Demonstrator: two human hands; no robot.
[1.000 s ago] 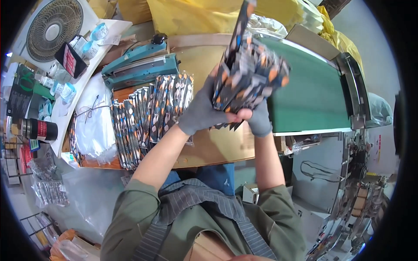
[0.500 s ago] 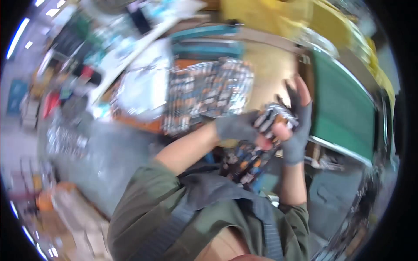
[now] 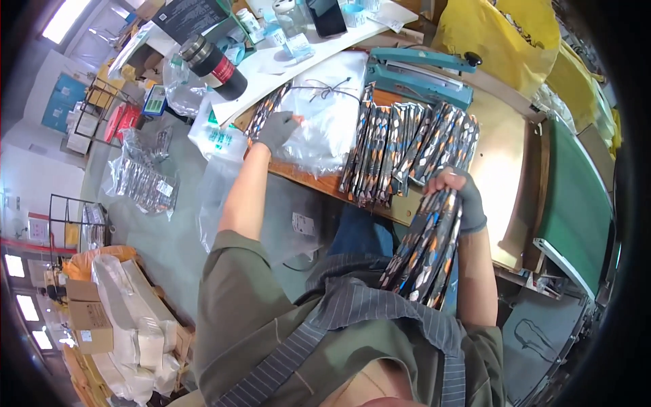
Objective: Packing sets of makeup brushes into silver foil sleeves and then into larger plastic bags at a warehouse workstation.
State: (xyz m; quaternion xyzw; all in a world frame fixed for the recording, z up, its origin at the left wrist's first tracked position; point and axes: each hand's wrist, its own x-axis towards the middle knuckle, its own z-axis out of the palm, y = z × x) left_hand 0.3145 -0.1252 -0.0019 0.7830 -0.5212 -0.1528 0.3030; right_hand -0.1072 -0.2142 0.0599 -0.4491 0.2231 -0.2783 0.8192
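My right hand (image 3: 458,195), in a grey fingerless glove, is closed around the upper end of a bundle of long slim packets (image 3: 426,247). They are dark, with orange, white and blue patches, and hang slanting down in front of my apron. My left hand (image 3: 277,131), gloved alike, reaches to the left edge of a pile of clear plastic bags (image 3: 325,112) tied with a dark cord. Its fingers are stretched over the bags, with no grip on them to be seen. Beside the pile, a row of similar packets (image 3: 386,152) lies on the wooden bench.
A teal bag sealer (image 3: 424,78) stands behind the row. Further left, a black flask (image 3: 213,68) is on a white shelf (image 3: 271,64). A green panel (image 3: 576,203) edges the right side, below yellow sacks (image 3: 498,44). Bagged packets (image 3: 146,180) lie at the left.
Both hands were together at the bundle. My left hand has let go and moved left to the plastic bags; my right hand keeps the bundle. The head view has turned leftward.
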